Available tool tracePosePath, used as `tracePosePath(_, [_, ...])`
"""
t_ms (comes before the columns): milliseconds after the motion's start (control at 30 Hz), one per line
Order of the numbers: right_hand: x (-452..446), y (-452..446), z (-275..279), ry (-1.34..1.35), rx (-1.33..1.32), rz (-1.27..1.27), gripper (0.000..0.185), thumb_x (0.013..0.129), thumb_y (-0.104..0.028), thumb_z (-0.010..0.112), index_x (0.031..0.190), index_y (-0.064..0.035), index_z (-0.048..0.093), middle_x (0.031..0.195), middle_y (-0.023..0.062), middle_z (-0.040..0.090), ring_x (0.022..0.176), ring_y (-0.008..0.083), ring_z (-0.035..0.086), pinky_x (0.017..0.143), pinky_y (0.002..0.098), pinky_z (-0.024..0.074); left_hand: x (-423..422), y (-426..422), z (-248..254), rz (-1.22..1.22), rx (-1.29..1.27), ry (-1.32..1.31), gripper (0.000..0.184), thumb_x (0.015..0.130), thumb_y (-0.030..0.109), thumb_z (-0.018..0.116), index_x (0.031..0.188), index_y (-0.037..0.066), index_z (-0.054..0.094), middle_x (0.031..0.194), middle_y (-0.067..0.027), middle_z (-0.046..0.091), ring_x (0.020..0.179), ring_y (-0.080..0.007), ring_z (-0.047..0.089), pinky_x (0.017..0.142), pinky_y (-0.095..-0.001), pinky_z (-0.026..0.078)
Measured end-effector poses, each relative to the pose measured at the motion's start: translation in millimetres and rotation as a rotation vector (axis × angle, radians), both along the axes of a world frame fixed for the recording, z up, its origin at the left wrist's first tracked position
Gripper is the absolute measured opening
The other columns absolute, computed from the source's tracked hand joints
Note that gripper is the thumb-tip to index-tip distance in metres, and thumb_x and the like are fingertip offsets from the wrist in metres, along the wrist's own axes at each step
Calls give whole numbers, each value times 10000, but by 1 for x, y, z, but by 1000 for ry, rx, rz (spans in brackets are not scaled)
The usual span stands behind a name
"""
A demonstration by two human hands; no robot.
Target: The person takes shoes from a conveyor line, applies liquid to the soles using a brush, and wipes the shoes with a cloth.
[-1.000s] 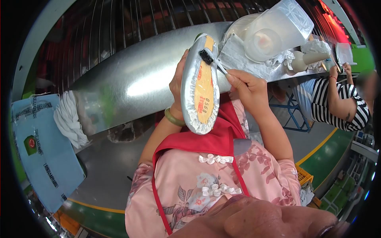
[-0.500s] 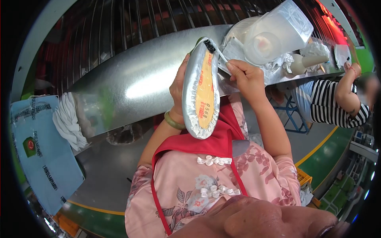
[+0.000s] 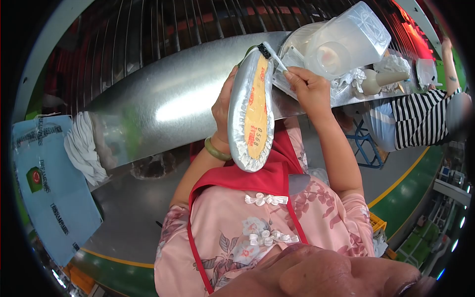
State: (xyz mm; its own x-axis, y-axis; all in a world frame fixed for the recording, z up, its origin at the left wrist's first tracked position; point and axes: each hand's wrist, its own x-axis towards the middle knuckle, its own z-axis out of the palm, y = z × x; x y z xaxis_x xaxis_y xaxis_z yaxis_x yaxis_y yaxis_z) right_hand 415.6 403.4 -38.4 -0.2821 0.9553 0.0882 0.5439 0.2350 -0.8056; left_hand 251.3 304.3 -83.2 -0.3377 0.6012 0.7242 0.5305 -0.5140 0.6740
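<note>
My left hand [image 3: 222,101], with a green bangle on its wrist, is closed around the side of a silver shoe upper [image 3: 239,99]. The shoe's underside faces me, showing a yellow insole board [image 3: 257,119] printed in red with "0568" and pleated silver edges around it. Between the thumb and fingers of my right hand [image 3: 310,89] is the white handle of a small brush [image 3: 278,62]. Its black bristles touch the far end of the shoe's underside or lie right over it; I cannot tell which.
A shiny metal bench [image 3: 163,94] runs beneath my hands, with bars [image 3: 198,22] behind it. At right are a translucent plastic container [image 3: 346,39], crumpled white material and a pale bottle [image 3: 378,80]. A blue printed sheet [image 3: 54,193] and white cloths [image 3: 84,148] lie left. A person in stripes [image 3: 420,119] is at far right.
The brush head has shifted slightly upward and right at the shoe's end, and my right hand rose a little with it. The other person's arm has moved up.
</note>
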Motion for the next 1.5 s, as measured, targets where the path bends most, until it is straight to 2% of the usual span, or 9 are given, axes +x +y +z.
tracePosePath(133, [0, 0, 5, 47, -32, 2, 194, 876, -141, 714, 1002, 5, 734, 705, 23, 657, 609, 70, 572, 580, 224, 478, -1, -1, -17, -68, -37, -52, 645, 878, 83, 687, 1409, -9, 333, 1305, -207, 561, 1028, -246, 682, 821, -304, 608])
tracePosePath(233, [3, 1, 12, 117, -125, 31, 191, 875, -133, 714, 995, 14, 732, 712, 20, 655, 613, 69, 567, 593, 221, 478, 0, 3, -37, -175, -255, -296, 647, 871, 87, 694, 1397, -1, 327, 1307, -214, 555, 1024, -263, 684, 814, -313, 612])
tracePosePath(533, [7, 1, 9, 149, -165, 46, 184, 882, -129, 704, 996, 12, 732, 705, 13, 648, 620, 57, 558, 604, 219, 481, 1, 1, -45, -114, -301, -195, 675, 826, 101, 747, 1348, -3, 332, 1302, -259, 539, 1018, -297, 685, 795, -332, 616])
tracePosePath(667, [4, 4, 8, 81, -145, 9, 188, 875, -132, 714, 1001, 5, 734, 700, 15, 650, 612, 59, 563, 592, 220, 484, 2, 2, -39, -112, -377, -277, 671, 829, 102, 743, 1349, -8, 333, 1296, -259, 543, 1020, -298, 683, 799, -335, 615])
tracePosePath(933, [4, 3, 8, 42, -52, -3, 188, 856, -117, 731, 999, 6, 737, 719, 27, 671, 618, 61, 573, 594, 220, 487, 1, 0, -29, -117, -330, -266, 628, 875, 112, 684, 1382, -5, 332, 1267, -234, 566, 1015, -266, 683, 806, -320, 611])
tracePosePath(1200, [13, -4, 12, 71, -207, 67, 181, 846, -90, 736, 1000, 6, 742, 751, 25, 691, 642, 59, 590, 617, 216, 497, 2, -2, -20, -129, -279, -266, 587, 921, 122, 625, 1414, -2, 332, 1239, -209, 589, 1009, -234, 682, 812, -304, 608])
tracePosePath(1367, [15, -15, 18, 67, -198, 97, 187, 837, -94, 749, 1002, -8, 746, 790, 30, 713, 676, 67, 616, 640, 222, 509, 3, -3, -4, -150, -153, -255, 564, 950, 128, 589, 1435, -1, 332, 1221, -193, 604, 1006, -214, 682, 817, -295, 606])
tracePosePath(1433, [16, -19, 20, 63, -198, 107, 190, 833, -98, 755, 1002, -12, 747, 806, 34, 721, 690, 70, 627, 648, 225, 513, 3, -3, -1, -215, -99, -334, 555, 961, 131, 574, 1443, 0, 332, 1214, -187, 610, 1005, -206, 682, 818, -291, 605])
tracePosePath(1500, [17, -26, 23, 57, -95, 136, 199, 825, -102, 765, 1002, -14, 748, 815, 41, 726, 711, 72, 640, 659, 227, 515, 5, -7, -4, -448, -106, -697, 537, 978, 144, 552, 1448, 2, 333, 1211, -179, 613, 1005, -199, 680, 823, -288, 603])
